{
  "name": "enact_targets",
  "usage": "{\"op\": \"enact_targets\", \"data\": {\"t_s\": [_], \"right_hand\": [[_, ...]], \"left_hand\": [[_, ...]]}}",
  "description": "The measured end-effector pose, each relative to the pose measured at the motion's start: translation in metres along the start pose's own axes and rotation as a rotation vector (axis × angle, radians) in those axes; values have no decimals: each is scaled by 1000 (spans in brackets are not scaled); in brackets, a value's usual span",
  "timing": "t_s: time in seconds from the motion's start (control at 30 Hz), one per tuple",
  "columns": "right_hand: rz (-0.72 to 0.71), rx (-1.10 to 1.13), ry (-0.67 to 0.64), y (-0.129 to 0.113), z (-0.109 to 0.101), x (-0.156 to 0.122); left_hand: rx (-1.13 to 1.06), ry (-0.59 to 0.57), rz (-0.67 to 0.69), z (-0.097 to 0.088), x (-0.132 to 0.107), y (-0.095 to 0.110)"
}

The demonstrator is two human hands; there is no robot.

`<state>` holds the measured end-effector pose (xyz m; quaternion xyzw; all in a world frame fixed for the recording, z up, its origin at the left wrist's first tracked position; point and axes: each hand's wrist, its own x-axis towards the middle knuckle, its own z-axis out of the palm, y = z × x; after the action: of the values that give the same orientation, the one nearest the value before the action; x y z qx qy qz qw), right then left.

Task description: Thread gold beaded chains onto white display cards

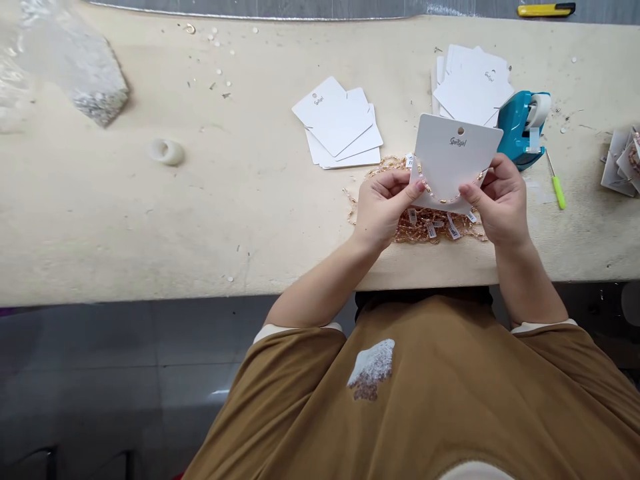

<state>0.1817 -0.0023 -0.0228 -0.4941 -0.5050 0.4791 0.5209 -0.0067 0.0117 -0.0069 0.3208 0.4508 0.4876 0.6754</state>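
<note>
Between both hands a white jewelry card point(453, 160) is held up, tilted, with a hang hole and printed lettering near its top. A beaded necklace point(443, 201) in pink and gold hangs in a curve across its front. My left hand point(385, 203) pinches the card's left edge, its thumb on the front by the beads. At the right edge, my right hand point(503, 197) grips the card, thumb over the lower front. Beneath lies a heap of beaded necklaces point(420, 230) with small white tags, partly covered by the card and hands.
Loose white cards point(340, 127) lie left of the hands, and another card stack point(473, 83) lies behind. A teal tape dispenser point(520, 130) and a green-handled tool point(557, 190) are at right. Farther out are a tape roll point(167, 152), a plastic bag point(95, 80) and a yellow cutter point(545, 10).
</note>
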Motion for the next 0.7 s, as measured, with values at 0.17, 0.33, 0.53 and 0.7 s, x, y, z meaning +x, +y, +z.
{"op": "enact_targets", "data": {"t_s": [0.17,0.33,0.53,0.7], "right_hand": [[6,-22,-4,4,6,-2],[-9,-72,-61,7,5,-3],[-30,-73,-56,4,3,-3],[-27,-84,-56,-4,0,-1]], "left_hand": [[49,-39,-1,-2,-4,-1],[210,-26,61,-1,-5,2],[172,-60,61,-2,-4,2],[195,-127,86,-4,-5,-2]]}}
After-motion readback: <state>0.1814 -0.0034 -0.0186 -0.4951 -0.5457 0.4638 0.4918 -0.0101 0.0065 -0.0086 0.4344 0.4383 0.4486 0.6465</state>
